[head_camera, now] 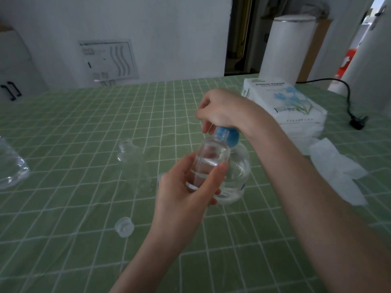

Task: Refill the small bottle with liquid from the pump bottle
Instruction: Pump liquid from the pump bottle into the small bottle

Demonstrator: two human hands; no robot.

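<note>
The left hand (186,187) is gripping the small bottle (208,163), thumb on the near side & fingers wrapped round the far side, holding it upright w/ its open neck tucked just under the blue pump head (227,136). The small bottle is clear & showing some clear liquid inside; exact level is hard to read thru the glare. The right hand (220,108) is sitting closed on top of the pump head, palm down, fingers curled over it, wrist bent. The pump bottle (239,170) is standing right behind the left hand & directly below the right hand, clear-bodied, touching or nearly touching the small bottle; can't tell which. A small clear cap (124,226) is lying on the green checked tablecloth (74,134) down-left of the left hand, apart from it. Another clear bottle (127,153) is standing to the left of the left hand, blurred. A crumpled clear plastic item (11,166) is lying far to the left at the frame edge. A tissue pack (283,102) is sitting just right of the right hand, beyond the forearm, w/ a loose tissue (336,168) lying on the cloth to the right of that arm. A black cord (347,96) is trailing further right.
</note>
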